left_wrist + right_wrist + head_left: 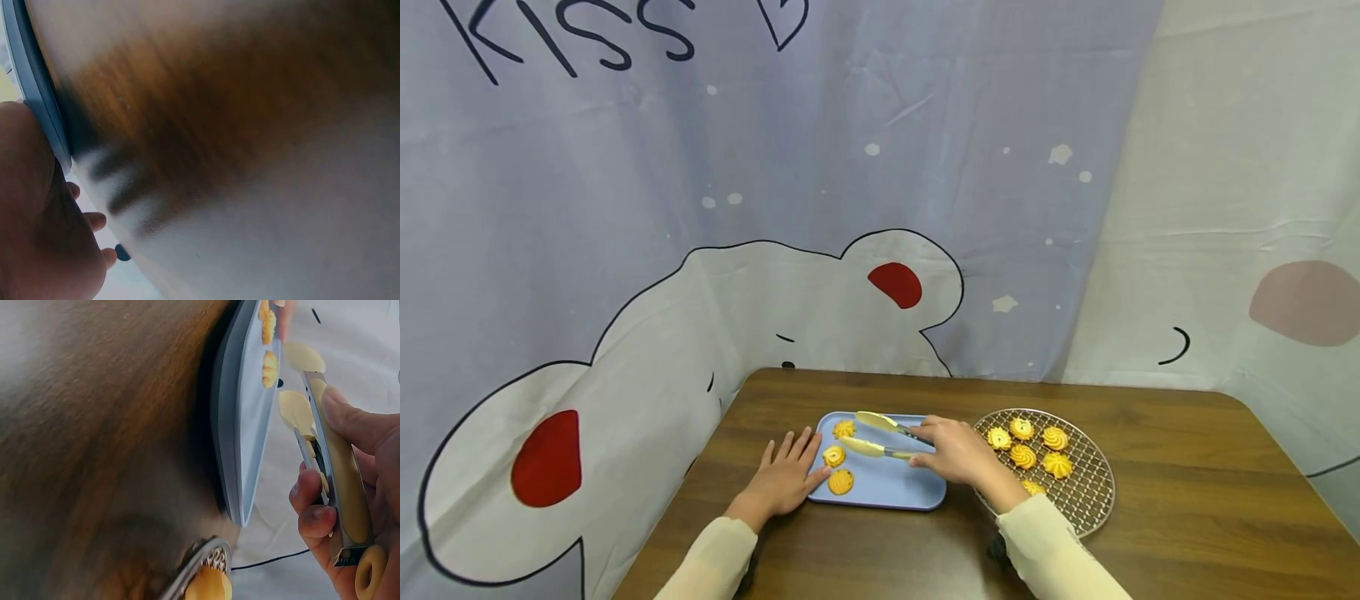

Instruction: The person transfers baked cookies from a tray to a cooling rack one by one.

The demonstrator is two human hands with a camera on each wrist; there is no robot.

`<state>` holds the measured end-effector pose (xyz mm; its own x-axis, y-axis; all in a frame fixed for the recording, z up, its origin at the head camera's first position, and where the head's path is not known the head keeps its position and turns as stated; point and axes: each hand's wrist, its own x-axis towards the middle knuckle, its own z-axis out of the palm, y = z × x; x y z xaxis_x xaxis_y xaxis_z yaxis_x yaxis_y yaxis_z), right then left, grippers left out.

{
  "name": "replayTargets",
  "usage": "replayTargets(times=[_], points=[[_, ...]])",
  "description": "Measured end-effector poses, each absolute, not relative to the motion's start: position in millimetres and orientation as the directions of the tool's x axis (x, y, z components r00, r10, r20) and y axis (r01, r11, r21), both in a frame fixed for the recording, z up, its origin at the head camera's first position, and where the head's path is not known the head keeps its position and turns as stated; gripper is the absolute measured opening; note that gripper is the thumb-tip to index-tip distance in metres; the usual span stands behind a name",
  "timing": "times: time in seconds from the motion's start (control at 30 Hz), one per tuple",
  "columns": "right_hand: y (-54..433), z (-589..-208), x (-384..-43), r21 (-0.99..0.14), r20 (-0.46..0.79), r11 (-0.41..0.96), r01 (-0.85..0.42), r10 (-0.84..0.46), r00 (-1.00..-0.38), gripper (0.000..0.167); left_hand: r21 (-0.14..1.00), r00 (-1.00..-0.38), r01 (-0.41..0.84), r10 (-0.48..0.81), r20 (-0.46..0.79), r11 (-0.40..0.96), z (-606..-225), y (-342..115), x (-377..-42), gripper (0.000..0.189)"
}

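My right hand (961, 452) grips a pair of yellow-tipped tongs (342, 481), thumb on one arm and fingers round the other. The tong tips are apart with nothing between them, over the blue tray (895, 487). Three yellow piped cookies lie in a column at the tray's left side: a far cookie (844, 429), a middle cookie (833, 456) and a near cookie (841, 482). My left hand (782, 478), fingers spread, rests at the tray's left edge, its thumb beside the near cookie. The left wrist view shows that hand at the tray rim (44, 119).
Right of the tray stands a round wire rack (1093, 496) with several yellow cookies (1057, 465) on it; my right forearm partly covers its near left side. Both stand on a brown wooden table (1195, 483). A printed cloth (1000, 208) hangs behind the table.
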<state>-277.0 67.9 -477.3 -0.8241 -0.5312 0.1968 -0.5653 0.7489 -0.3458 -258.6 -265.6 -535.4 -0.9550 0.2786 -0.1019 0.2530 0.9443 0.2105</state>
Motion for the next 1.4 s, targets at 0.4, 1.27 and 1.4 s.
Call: replayTargets(times=[0.4,1.27,1.4], points=[[49,-479,-289,-0.315,0.149,0.778,-0.543,-0.524,-0.838,0.053,0.196,-0.956,0.251,0.275,-0.106,0.948,-527,-262,-254,0.071],[36,-477,-295,-0.291,0.105,0.804,-0.519,-0.512,-0.853,0.048,0.190,-0.958,0.250,0.272,-0.097,0.949,-535,-264,-257,0.072],[36,-479,-295,-0.295,0.105,0.805,-0.514,-0.508,-0.855,0.047,0.200,-0.958,0.247,0.270,-0.097,0.948,-535,-264,-258,0.072]])
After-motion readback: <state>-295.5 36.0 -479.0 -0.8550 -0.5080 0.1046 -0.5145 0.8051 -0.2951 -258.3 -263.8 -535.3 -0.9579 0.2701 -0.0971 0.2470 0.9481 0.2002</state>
